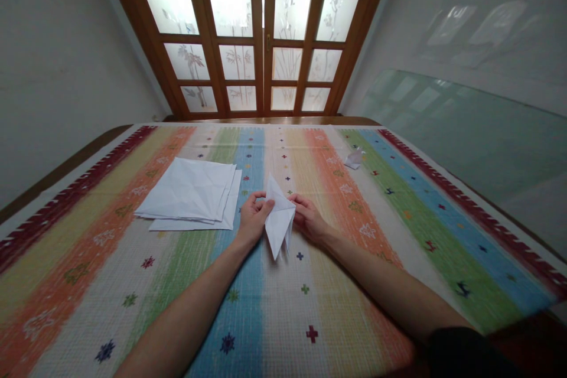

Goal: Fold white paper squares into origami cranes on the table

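A white sheet of paper folded into a long diamond (279, 220) is held between my two hands above the striped tablecloth. Its lower part splits into several pointed flaps. My left hand (254, 215) pinches the left edge, thumb on the front face and fingers behind. At the right corner, my right hand (308, 217) grips the paper with closed fingers, some of them hidden behind it. Left of my left hand lies a stack of white paper sheets (190, 189), slightly fanned, with crease lines on the top one.
A small folded white paper piece (354, 158) sits at the back right of the table. Colourful stripes cover the tablecloth (336, 319). Behind the table's far edge stand wooden doors with frosted panes (239, 65); a glass panel (465, 147) leans along the right wall.
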`<state>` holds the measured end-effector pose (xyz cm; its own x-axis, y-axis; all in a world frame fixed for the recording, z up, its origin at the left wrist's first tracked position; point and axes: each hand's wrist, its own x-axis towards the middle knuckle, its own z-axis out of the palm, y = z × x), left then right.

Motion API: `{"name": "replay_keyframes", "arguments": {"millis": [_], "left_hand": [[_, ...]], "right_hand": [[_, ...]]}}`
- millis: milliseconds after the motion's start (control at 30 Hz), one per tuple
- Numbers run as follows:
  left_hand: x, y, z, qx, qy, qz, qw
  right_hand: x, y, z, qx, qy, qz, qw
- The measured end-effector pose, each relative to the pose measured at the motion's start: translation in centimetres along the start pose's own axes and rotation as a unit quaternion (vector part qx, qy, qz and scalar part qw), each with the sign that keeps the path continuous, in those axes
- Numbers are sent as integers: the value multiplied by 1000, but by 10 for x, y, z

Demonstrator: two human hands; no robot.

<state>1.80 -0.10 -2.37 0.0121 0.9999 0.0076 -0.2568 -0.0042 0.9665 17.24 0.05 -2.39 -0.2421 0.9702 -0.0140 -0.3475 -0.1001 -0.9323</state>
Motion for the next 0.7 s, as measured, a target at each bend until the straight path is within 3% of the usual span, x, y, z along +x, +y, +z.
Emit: {"name": "replay_keyframes", "arguments": {"millis": [267, 400, 567, 700], "left_hand": [[1, 2, 0, 90, 63, 87, 990], [-1, 1, -1, 130, 16, 75, 988], [-2, -2, -2, 100, -41, 107, 988], [-5, -3, 1, 64, -108, 72, 989]], "right_hand": [[5, 4, -3, -74, 62, -75, 992], [4, 1, -3, -84, 94, -99, 987], [1, -1, -1, -139, 125, -119, 975], [-3, -1, 1, -182, 118, -167, 962]]}}
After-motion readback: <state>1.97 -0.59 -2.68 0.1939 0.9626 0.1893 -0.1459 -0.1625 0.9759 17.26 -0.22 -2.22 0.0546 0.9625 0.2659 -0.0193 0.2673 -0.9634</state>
